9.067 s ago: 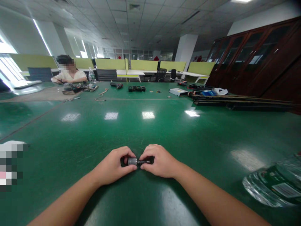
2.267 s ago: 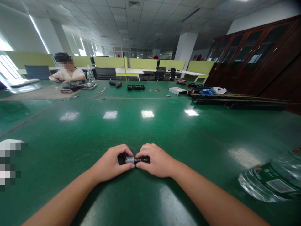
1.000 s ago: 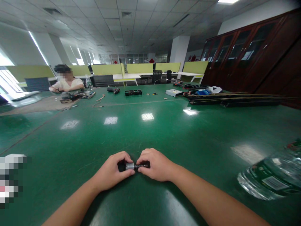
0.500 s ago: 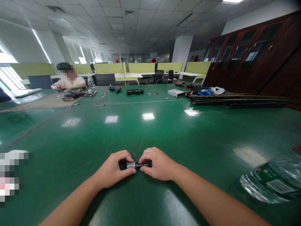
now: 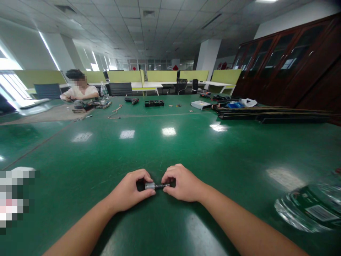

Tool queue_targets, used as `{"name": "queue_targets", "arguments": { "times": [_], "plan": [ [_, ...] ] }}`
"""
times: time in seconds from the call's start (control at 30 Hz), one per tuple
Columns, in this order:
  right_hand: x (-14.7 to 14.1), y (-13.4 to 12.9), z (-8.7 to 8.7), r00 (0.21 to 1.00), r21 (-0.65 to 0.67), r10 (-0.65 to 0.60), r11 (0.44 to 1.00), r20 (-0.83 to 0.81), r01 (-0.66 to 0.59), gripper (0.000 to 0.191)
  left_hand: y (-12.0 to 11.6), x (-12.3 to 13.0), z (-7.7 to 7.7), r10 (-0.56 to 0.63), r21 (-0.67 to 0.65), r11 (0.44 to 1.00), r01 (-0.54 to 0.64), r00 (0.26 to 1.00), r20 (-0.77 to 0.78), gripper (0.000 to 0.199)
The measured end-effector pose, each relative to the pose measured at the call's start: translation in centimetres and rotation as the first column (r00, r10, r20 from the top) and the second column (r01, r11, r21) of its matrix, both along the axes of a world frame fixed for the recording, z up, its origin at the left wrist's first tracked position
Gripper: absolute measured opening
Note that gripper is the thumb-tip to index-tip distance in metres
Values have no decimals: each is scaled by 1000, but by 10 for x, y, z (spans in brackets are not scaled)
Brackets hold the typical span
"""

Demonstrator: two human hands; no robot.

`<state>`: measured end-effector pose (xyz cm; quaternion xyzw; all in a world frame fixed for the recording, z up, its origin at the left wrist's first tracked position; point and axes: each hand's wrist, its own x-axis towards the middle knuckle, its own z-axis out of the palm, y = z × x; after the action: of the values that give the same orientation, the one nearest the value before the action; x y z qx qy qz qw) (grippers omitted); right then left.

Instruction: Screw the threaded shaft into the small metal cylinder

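Note:
Low over the table, both my hands meet at a small metal part, a silver cylinder (image 5: 150,186) with a thin dark shaft (image 5: 159,186) sticking out to the right. My left hand (image 5: 126,190) is closed on the cylinder, thumb below and index finger above. The fingers of my right hand (image 5: 183,185) curl around the shaft's far end, with thumb and index fingertip close on either side of it. The part lies roughly level, pointing left to right. Some of its right tip is hidden by my right fingers.
A large water bottle (image 5: 309,208) lies at the right on the green table (image 5: 149,145). Farther back are a power drill (image 5: 131,100), a black bracket-like piece (image 5: 154,103), a white box (image 5: 200,105) and long dark bars (image 5: 239,115). A co-worker (image 5: 80,90) sits at the far left.
My right hand has slid slightly to the right, away from my left hand, so more of the dark shaft shows between them. My left hand keeps its hold on the cylinder.

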<state>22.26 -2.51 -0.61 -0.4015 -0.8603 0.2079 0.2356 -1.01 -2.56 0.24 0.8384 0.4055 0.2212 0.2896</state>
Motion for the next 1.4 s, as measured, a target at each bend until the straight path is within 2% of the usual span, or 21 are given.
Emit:
{"name": "queue_targets", "arguments": {
  "times": [0.7,1.03,1.4],
  "plan": [
    [6,4,-2,1000,-8,-12,1000,-19,12,8,1,0,1,19,6,1000,-19,1000,13,14],
    [21,15,-4,994,-32,-113,993,12,113,7,1,0,-1,86,-2,996,-86,996,2,16],
    [18,13,-4,998,14,-53,998,-16,53,7,1,2,1,94,-25,995,-95,996,-6,16]
  ]
}}
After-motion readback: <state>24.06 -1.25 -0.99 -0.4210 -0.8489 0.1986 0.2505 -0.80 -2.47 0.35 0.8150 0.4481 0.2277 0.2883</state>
